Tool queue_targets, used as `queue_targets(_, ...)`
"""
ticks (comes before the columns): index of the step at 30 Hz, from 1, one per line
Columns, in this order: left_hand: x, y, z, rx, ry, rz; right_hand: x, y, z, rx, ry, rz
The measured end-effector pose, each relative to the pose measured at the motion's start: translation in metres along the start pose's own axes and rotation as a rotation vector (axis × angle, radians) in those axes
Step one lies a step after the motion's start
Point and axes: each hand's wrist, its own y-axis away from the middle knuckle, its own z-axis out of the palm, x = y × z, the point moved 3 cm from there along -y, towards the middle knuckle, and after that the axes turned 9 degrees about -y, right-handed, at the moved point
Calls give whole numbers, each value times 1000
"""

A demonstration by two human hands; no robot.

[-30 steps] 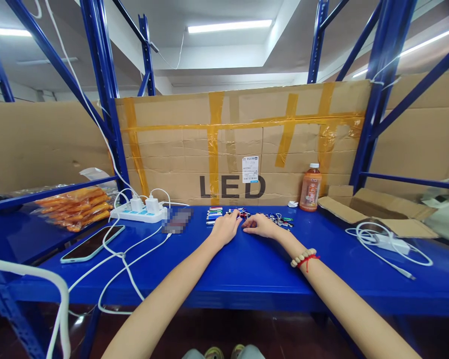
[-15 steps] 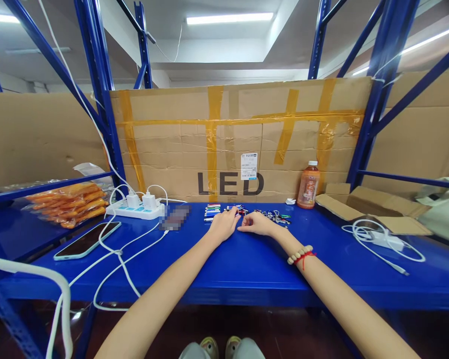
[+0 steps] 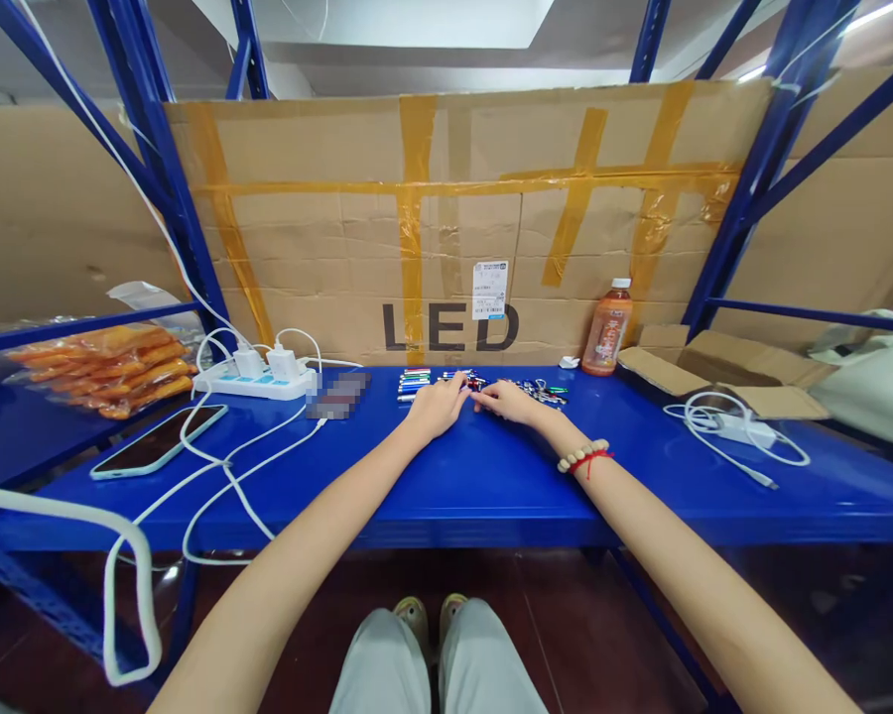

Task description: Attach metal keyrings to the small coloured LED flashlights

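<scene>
My left hand rests low over the blue table, its fingers bent and drawn together over small objects. Facing it from the right, my right hand has thumb and forefinger pinched close to the left fingertips. Whatever lies between the fingers is too small to make out. Just left of my left hand is a row of slim, pen-like sticks in white, blue, red and green. Behind and right of my right hand spreads a loose heap of small metallic and coloured pieces, partly hidden by the hand.
A drink bottle and an open cardboard box stand right, with a coiled white cable before them. Left are a power strip, a phone, trailing cables and bagged orange items. A cardboard wall closes the back.
The view has tilted downward, showing more of my legs. My fingertips have come closer together, the right ones shifting toward the left hand.
</scene>
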Motion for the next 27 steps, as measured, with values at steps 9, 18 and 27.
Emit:
queue_targets(9,0,-2,4,-29,32,10,5,-1,3,-13,-81,24)
queue_targets(18,0,-2,3,-6,56,20,13,-5,1,59,-99,-43)
queue_targets(27,-1,-2,2,-25,85,22,17,-6,-3,287,-416,65)
